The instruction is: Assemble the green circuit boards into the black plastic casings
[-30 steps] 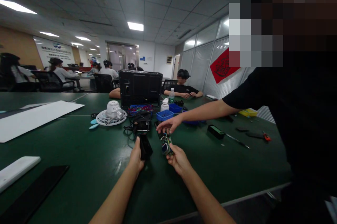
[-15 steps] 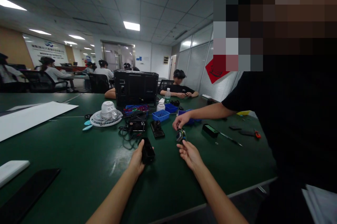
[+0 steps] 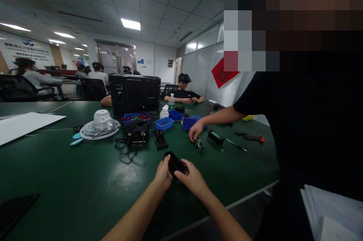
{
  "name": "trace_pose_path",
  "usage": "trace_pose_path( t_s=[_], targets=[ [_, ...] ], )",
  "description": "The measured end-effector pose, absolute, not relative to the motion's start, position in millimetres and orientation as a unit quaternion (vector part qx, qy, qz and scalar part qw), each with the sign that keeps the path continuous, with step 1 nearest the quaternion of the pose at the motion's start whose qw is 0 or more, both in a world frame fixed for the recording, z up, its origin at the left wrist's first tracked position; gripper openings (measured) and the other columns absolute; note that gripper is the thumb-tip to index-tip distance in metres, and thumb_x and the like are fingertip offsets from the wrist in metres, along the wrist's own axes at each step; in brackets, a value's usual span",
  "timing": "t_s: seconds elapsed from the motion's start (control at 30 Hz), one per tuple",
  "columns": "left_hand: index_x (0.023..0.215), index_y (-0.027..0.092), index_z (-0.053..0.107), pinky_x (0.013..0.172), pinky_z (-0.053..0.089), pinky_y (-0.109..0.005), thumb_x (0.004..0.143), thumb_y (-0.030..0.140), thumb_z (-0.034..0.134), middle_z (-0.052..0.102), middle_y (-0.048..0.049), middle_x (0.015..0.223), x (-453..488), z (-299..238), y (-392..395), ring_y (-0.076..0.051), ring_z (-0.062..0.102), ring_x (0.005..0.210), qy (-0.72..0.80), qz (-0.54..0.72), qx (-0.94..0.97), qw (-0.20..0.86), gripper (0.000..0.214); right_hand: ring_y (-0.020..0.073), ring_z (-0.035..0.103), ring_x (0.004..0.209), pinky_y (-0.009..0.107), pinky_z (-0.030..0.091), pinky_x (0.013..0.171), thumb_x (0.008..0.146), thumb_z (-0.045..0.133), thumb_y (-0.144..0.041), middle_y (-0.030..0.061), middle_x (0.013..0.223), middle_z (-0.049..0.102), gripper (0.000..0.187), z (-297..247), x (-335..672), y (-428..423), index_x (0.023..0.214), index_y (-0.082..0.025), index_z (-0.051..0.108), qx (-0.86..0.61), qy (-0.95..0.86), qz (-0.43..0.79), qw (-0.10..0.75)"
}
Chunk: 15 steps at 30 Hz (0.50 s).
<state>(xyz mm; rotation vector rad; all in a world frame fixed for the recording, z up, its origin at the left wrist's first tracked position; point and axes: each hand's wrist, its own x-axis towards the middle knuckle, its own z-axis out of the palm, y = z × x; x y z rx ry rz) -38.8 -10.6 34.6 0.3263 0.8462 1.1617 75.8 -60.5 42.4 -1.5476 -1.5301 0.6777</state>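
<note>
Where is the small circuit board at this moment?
In the head view, the circuit board is right of centre, by the co-worker's hand and just left of the green-topped black box.

The left grip and right grip cover parts of the black housing, while a co-worker's hand hides part of the circuit board's far end. The left edge crops the white sheet and black slab, and the papers run out of view at lower right. A computer case blocks most of whoever owns the forearm beside it; the wall sign's smaller lettering is blurred.
</note>
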Motion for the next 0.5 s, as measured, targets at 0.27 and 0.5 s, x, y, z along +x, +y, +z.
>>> trace_pose_path(
  t_s=[0.27, 0.5],
  targets=[
    [0.090, 0.016, 0.052, 0.070, 0.048, -0.027, 0.076, 0.026, 0.059, 0.060, -0.0061, 0.084, -37, 31, -11, -0.013, 0.061, 0.073, 0.443, 0.540, 0.205, 0.686, 0.018, 0.0231, 0.053, 0.098, 0.030, 0.040, 0.083, 0.071, 0.055, -0.028, 0.0125, 0.107, 0.056, 0.051, 34, 76, -47, 0.119, -0.014, 0.048, -0.707, -0.647, 0.044, 0.281],
    [0.083, 0.017, 0.047, 0.063, 0.050, -0.026, 0.080, 0.019, 0.052, 0.053, -0.0014, 0.076, -60, 26, -10, -0.009, 0.058, 0.064, 0.464, 0.597, 0.205, 0.622, 0.006, 0.0249, 0.052, 0.101, 0.031, 0.039, 0.084, 0.074, 0.053, -0.029, 0.0153, 0.108, 0.054, 0.052, 29, 97, -30, 0.121, -0.009, 0.045, -0.741, -0.619, -0.002, 0.260]
  ],
)
